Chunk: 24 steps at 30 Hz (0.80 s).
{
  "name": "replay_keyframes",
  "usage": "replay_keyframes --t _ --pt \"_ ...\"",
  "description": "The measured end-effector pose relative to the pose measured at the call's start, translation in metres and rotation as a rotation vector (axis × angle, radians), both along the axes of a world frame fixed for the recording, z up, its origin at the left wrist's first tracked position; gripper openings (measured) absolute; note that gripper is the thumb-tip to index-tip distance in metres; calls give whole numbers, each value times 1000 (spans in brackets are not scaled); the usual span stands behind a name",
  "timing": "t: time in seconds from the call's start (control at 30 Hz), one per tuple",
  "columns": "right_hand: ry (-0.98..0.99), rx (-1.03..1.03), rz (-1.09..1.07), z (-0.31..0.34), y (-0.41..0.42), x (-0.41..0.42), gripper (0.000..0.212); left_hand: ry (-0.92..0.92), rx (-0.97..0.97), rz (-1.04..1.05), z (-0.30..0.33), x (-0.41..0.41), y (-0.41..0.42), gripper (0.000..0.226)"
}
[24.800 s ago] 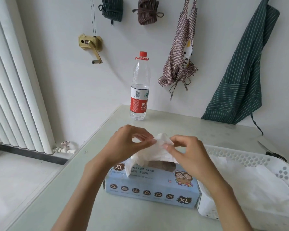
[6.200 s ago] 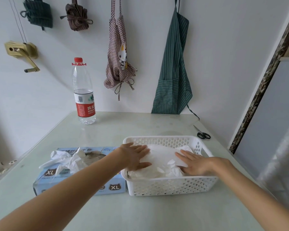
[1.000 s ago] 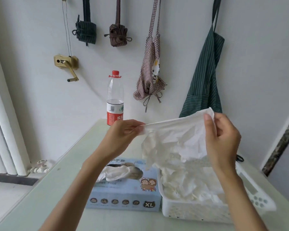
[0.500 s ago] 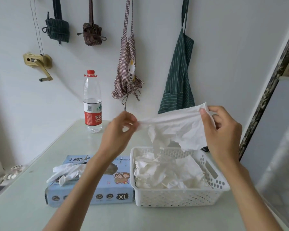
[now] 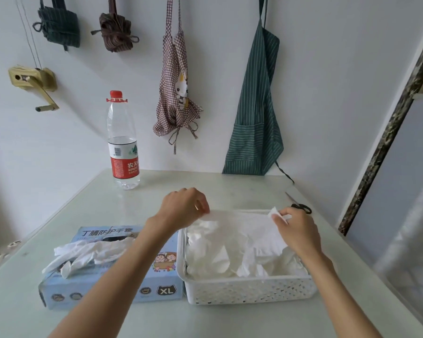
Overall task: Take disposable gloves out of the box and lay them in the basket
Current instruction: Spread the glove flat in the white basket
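Both hands hold 1 white glove point(image 5: 244, 230) stretched flat over the white basket point(image 5: 249, 289). The left hand point(image 5: 183, 208), at about 10 o'clock from the basket's middle, has its fingers curled and pinches the glove's left edge just over the basket's far left corner. The right hand point(image 5: 298, 232), at about 2 o'clock, pinches the opposite edge between thumb and fingertips, with a small flap of the glove sticking up past the fingers. Between the 2 pinches the glove spans the basket's far half and droops onto the heap of gloves point(image 5: 230, 259) that fills the basket.

The blue glove box point(image 5: 112, 289) stands touching the basket's left wall, at 9 o'clock from it, marked XL on the front. More gloves point(image 5: 83, 252) spill from its top opening and trail to the left.

On the pale table point(image 5: 156, 191) a water bottle point(image 5: 123, 142) with a red cap stands at 11 o'clock, well apart from the box. Scissors point(image 5: 300, 206) lie at 1 o'clock, just beyond the right hand. A checked apron point(image 5: 176, 93) and a green striped apron point(image 5: 257, 113) hang on the wall behind.
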State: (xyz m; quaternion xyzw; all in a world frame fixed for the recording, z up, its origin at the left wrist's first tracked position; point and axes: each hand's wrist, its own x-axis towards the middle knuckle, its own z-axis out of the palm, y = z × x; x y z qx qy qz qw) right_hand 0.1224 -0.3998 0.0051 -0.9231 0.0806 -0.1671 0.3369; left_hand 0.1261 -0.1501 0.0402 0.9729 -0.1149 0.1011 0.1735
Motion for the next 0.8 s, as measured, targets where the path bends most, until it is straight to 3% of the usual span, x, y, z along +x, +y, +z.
replay_keyframes --t 0.17,0.3,0.37,0.47,0.6,0.7,0.8 --pt "23 -329 2 -6 -6 8 26 -156 73 20 -18 10 -11 18" --pt "-35 -463 35 -2 -9 10 29 -210 -37 -115 -21 -5 -13 20" --pt "-56 -561 77 -2 -9 10 31 -41 116 -264 -23 -15 -13 35" --pt "-81 -819 134 -3 -10 12 30 126 480 -313 -30 -21 -6 52" --pt "-57 -1013 191 -2 -13 12 32 108 554 -299 -26 -15 3 62" --pt "-9 -963 224 2 -17 8 29 147 375 -292 -17 -17 8 64" --pt "-137 -661 219 19 -23 -1 18 158 245 -271 -9 -23 13 52"
